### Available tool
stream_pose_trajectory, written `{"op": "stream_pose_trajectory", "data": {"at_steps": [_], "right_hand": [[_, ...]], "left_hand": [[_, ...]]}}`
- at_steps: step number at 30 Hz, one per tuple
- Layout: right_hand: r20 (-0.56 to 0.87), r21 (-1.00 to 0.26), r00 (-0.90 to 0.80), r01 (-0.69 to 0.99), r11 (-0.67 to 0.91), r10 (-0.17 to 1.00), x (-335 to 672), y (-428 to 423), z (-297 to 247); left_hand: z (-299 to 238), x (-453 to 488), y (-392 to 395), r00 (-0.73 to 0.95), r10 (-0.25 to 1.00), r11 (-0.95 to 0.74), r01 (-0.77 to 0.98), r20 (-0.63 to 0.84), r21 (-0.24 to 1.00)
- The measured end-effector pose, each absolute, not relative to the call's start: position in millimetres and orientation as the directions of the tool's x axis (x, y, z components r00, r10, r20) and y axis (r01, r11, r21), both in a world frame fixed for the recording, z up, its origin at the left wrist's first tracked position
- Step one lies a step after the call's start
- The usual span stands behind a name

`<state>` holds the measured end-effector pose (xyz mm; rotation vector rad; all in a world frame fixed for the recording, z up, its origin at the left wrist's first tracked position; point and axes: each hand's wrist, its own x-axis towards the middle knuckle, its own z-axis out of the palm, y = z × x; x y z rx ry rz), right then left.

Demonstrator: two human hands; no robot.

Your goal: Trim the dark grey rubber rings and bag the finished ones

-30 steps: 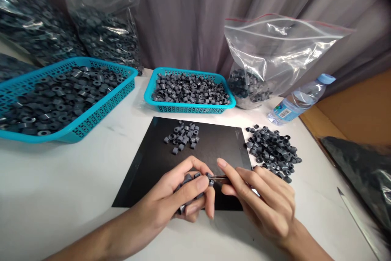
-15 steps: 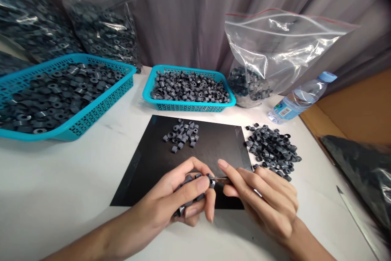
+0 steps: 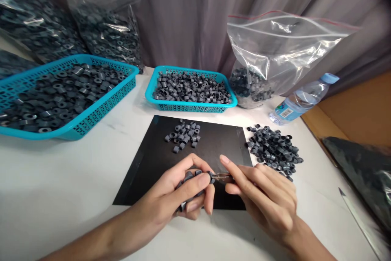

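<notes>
The left hand (image 3: 183,189) is clenched on a handful of grey rings (image 3: 191,179) over the mat's (image 3: 146,171) near edge. The right hand (image 3: 265,198) pinches a thin tool (image 3: 221,176) against one ring. Bare table (image 3: 61,179) lies open to the left.

Left hand (image 3: 186,189) cupped (fingers curled) — right hand (image 3: 265,200) pinching.

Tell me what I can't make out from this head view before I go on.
- Thin metal tool in the right hand: its tip is hidden behind the left hand's fingers, its type too small to tell.
- Small grey plastic rings in the left hand: their count is hidden by the fingers.
- Large turquoise plastic basket: cut off by the left edge.
- Dark bag at right: blurred, contents unclear.
</notes>
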<state>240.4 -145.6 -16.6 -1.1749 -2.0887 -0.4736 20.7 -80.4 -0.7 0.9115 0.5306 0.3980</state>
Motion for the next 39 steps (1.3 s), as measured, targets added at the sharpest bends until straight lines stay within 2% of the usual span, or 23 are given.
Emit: {"op": "stream_pose_trajectory", "data": {"at_steps": [17,23,34,39], "right_hand": [[0.7,0.231,-0.489,0.845,0.483,0.521,242.1,-145.1,-8.7],[0.708,0.273,-0.514,0.832,0.483,0.484,242.9,-144.1,-7.6],[0.719,0.273,-0.516,0.826,0.494,0.465,243.9,-144.0,-9.9],[0.742,0.157,-0.447,0.84,0.519,0.499,245.6,-145.4,-15.3]], "left_hand": [[1.5,23.1,-80.1,0.816,0.515,0.573,-0.101,-0.261,0.813],[1.2,22.4,-80.3,0.823,0.499,0.589,-0.094,-0.271,0.803],[2.6,23.0,-79.8,0.834,0.47,0.626,-0.084,-0.289,0.775],[-1.7,22.9,-79.2,0.812,0.499,0.608,-0.078,-0.303,0.79]]}}
